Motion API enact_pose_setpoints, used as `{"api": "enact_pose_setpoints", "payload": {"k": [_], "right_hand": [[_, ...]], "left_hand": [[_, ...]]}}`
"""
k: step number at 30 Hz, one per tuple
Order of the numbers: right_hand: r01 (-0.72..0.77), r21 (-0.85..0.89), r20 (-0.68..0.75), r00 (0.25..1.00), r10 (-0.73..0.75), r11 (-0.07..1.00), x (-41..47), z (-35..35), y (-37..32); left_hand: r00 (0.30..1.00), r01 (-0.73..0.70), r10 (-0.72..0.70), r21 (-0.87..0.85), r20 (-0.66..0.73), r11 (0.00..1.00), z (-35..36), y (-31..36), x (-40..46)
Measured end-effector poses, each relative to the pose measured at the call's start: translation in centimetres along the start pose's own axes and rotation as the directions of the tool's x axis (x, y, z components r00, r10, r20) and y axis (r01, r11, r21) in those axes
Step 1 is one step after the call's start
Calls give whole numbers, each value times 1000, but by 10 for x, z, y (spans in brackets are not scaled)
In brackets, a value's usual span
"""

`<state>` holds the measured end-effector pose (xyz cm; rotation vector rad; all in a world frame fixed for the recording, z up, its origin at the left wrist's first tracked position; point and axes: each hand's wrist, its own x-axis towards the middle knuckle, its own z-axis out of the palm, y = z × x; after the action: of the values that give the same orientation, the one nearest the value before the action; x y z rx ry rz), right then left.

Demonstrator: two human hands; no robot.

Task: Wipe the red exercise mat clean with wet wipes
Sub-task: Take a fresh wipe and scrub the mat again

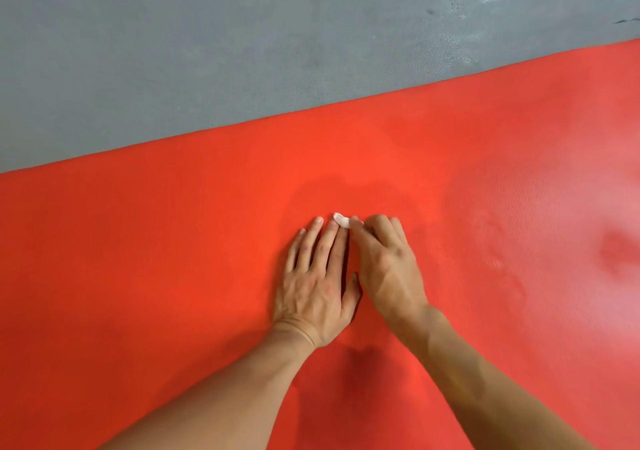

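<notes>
The red exercise mat fills the lower part of the head view, its far edge running diagonally from lower left to upper right. My left hand lies flat on the mat with straight fingers. Right beside it, my right hand has curled fingers that hold a small white wet wipe against the mat; only a little of the wipe shows past the fingertips, next to my left fingertips. A darker damp patch surrounds the spot just beyond both hands.
Grey floor lies beyond the mat's far edge, with pale scuffed patches at the upper right. The mat's right part looks shiny and lighter, with a dark smudge in it.
</notes>
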<state>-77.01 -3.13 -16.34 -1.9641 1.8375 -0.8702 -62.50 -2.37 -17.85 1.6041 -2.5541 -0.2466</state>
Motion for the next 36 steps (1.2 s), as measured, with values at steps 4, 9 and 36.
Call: {"api": "enact_pose_setpoints", "payload": {"k": [4,9,36], "right_hand": [[-99,-104,-108,990,88,990,24,-29,59],[-338,6,-237,914,330,941,27,-2,24],[-88,-233,73,992,107,969,36,24,12]], "left_hand": [[1000,-5,5,8,21,1000,0,0,0],[1000,-6,6,10,17,1000,0,-1,-1],[993,114,-113,36,-26,993,-19,-75,45]]}}
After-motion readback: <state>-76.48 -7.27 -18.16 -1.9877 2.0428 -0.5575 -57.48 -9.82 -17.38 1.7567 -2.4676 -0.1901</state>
